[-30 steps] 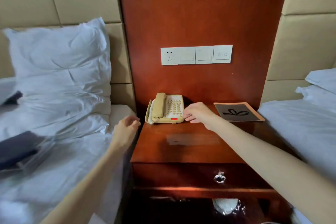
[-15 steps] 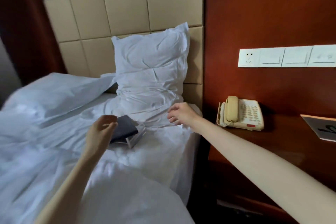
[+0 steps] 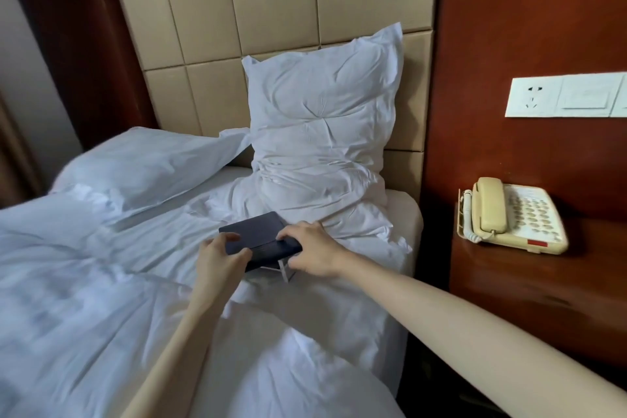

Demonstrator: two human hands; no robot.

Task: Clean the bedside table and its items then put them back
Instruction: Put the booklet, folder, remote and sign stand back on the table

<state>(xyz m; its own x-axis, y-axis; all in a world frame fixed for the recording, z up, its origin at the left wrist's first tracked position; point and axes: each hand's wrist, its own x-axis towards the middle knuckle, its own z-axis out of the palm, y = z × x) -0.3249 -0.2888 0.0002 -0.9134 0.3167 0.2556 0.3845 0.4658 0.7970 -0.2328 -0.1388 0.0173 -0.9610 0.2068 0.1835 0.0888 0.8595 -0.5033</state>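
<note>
Both hands on dark flat case lying on bed. Left hand fingers curl round its near edge; right hand grips its right end.

Glossy wood bedside table, smooth plastic telephone, creased cloth bedding.

The bed, covered with a crumpled white sheet, fills the view from 6 to 10 o'clock. A white pillow stands upright on it toward 12 o'clock, and a second pillow lies flat at 10 o'clock. Near the centre a dark blue case lies on the sheet, over a clear piece. At 3 o'clock the wooden bedside table carries a beige telephone.
</note>
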